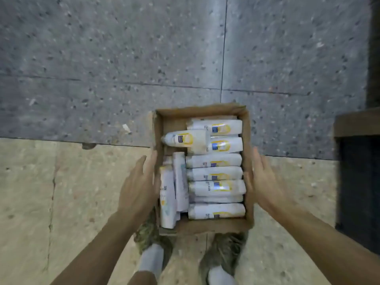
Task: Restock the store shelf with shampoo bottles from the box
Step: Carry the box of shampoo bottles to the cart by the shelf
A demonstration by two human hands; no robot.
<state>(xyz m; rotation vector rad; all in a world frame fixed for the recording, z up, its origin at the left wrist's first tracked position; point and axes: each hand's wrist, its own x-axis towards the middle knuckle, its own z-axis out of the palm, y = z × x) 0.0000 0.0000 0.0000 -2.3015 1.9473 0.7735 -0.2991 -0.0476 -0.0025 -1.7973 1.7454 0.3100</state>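
We see the cardboard box [203,225] on the floor [102,58], just ahead of the person's feet, packed with white shampoo bottles [214,173] lying on their sides; most run crosswise in a stack, two lie lengthwise along the left wall, one sits skewed on top.

Left hand [136,182] and right hand [262,179] flank the box, fingers straight, palms facing its side walls; neither grips anything. Whether they touch the cardboard we cannot tell; the frame is blurred.

Our judgement: full bottles make the box heavy, and its walls look soft and creased, so support from beneath is safer than squeezing. The bottles look smooth, rigid plastic, likely slippery; we would grasp each round mid-body.

A dark shelf edge [355,124] shows at right.
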